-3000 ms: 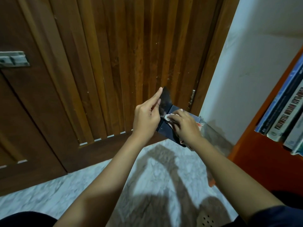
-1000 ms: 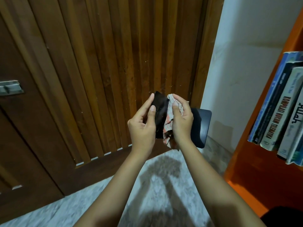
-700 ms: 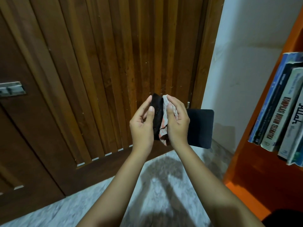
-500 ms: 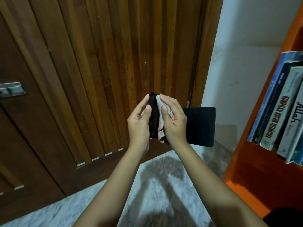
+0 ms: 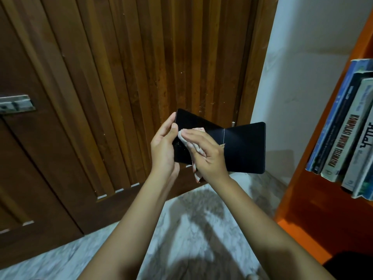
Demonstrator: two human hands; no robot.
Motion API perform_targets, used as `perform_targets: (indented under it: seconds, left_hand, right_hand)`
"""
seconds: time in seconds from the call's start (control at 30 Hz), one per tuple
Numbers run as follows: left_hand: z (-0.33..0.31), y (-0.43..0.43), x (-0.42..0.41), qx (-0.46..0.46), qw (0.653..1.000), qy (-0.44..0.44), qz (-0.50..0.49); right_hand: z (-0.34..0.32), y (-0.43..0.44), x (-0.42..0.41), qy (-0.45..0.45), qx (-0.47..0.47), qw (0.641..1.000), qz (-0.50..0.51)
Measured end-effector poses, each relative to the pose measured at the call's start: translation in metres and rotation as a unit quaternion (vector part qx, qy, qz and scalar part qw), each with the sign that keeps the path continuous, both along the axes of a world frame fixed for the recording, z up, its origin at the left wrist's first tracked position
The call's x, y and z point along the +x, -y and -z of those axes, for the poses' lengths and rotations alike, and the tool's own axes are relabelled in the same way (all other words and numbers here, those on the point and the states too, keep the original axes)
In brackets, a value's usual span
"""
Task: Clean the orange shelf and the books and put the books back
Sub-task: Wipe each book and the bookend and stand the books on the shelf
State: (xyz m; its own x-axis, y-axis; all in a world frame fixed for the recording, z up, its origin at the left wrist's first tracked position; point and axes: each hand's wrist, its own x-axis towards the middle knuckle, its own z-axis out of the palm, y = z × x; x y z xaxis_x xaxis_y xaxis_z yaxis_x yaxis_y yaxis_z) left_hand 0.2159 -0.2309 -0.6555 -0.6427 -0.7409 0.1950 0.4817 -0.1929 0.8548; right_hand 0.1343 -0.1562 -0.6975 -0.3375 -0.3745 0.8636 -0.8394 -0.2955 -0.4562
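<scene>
A dark book [image 5: 244,147] is spread wide in front of me, its black covers facing me. My left hand [image 5: 164,147] grips the book's left edge, thumb on the cover. My right hand [image 5: 207,153] presses a small pale patterned cloth [image 5: 190,143] against the left cover, fingers mostly straight over it. At the right stands the orange shelf [image 5: 314,201] with several upright books [image 5: 347,128] leaning in a row.
A brown slatted wooden door [image 5: 121,77] fills the background, with a metal latch [image 5: 15,104] at the left. A white wall [image 5: 306,57] lies between door and shelf. The floor [image 5: 191,229] below is pale marble.
The book has opened from nearly edge-on to spread flat toward me. My right hand with the cloth has moved onto the left cover.
</scene>
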Motion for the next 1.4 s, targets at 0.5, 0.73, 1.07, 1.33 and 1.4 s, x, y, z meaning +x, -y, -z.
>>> perform_targets:
  seconds: [0.5, 0.73, 1.07, 1.33, 1.4]
  left_hand:
    - [0.018, 0.000, -0.003, -0.028, 0.994, 0.030, -0.104]
    - [0.019, -0.032, -0.006, -0.105, 0.988, -0.032, -0.105]
    - [0.009, -0.050, -0.006, -0.184, 0.981, -0.031, -0.060]
    - [0.019, -0.045, -0.009, -0.214, 0.976, 0.009, -0.037]
    - [0.019, -0.045, -0.010, -0.219, 0.975, 0.011, -0.040]
  right_hand:
    - [0.010, -0.027, -0.010, 0.202, 0.002, 0.977, 0.068]
    - [0.009, -0.014, -0.011, 0.308, -0.128, 0.909, 0.251]
    - [-0.002, -0.003, 0.017, 0.308, -0.196, 0.907, 0.210]
    - [-0.018, 0.000, 0.009, 0.183, -0.166, 0.959, 0.138]
    - [-0.022, 0.000, 0.004, 0.153, -0.165, 0.963, 0.146]
